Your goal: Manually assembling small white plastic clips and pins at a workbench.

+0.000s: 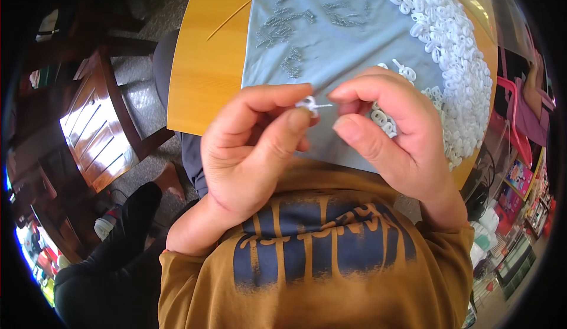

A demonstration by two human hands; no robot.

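Observation:
In front of my chest, my left hand [257,146] pinches a small white plastic piece [307,103] between thumb and forefinger. A thin pale prong [322,106] sticks out of that piece to the right. My right hand [393,128] faces it a short way off, fingers curled, with a gap between thumb tip and forefinger tip. More white looped pieces [384,122] show through the curve of this hand; whether they lie on the cloth or in the palm, I cannot tell. Both hands are just above a light blue-grey cloth [331,57].
A large heap of white looped pieces [455,51] covers the table's right side. Small grey ridged strips [280,28] lie scattered on the cloth. On the bare wooden table [201,75] rests a thin stick [228,20]. Wooden furniture [97,122] stands at the left, a person's bare foot [170,181] nearby.

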